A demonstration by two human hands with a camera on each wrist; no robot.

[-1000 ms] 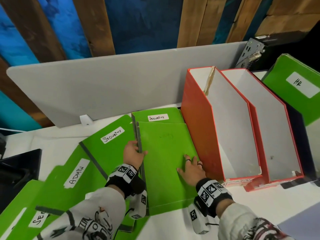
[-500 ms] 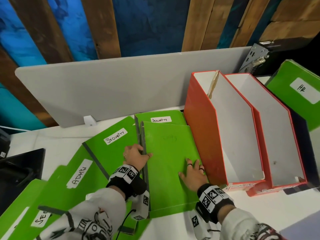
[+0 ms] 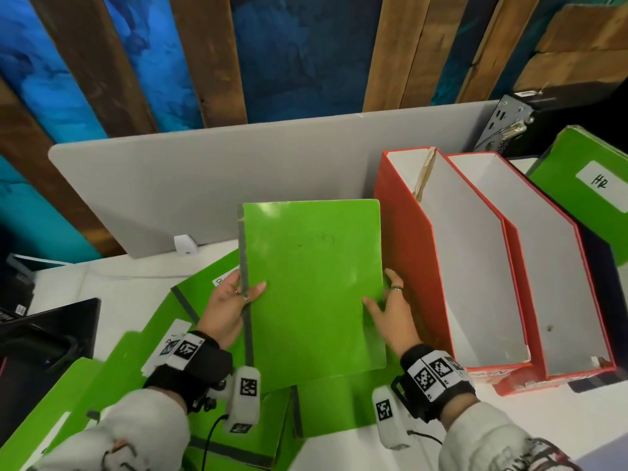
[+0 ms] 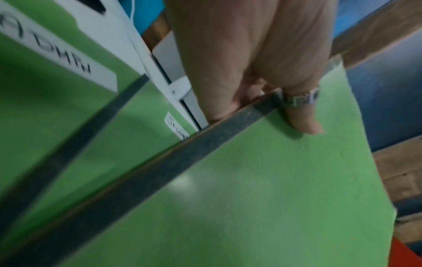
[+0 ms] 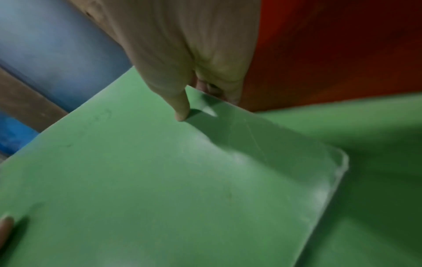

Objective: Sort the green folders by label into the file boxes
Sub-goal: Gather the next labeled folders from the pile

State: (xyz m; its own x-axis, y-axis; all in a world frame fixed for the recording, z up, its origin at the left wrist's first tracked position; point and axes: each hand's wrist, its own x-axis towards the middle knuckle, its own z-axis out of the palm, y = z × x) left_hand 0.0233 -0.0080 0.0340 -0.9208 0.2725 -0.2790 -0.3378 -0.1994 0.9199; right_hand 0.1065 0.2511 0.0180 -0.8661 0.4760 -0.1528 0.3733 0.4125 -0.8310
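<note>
A green folder (image 3: 312, 287) with no label showing on its upper face is lifted off the desk, tilted up toward me. My left hand (image 3: 234, 300) pinches its grey spine edge (image 4: 205, 144), thumb on top and fingers underneath. On the opposite long edge my right hand (image 3: 387, 307) pinches the folder (image 5: 160, 180), thumb on top. Two red file boxes stand just right of it, the near one (image 3: 407, 249) and the far one (image 3: 557, 300), both with open tops. More green folders (image 3: 112, 368) lie spread on the desk below, one labelled ADMIN (image 4: 57, 48).
A grey divider panel (image 3: 204, 178) runs along the back of the white desk (image 3: 112, 283). A green folder labelled HR (image 3: 584, 178) leans at the far right. A black device (image 3: 44, 338) sits at the left edge.
The folder lay flat on the pile with both hands on it; now both hands pinch its side edges and have raised it, covering the SECURITY folder behind.
</note>
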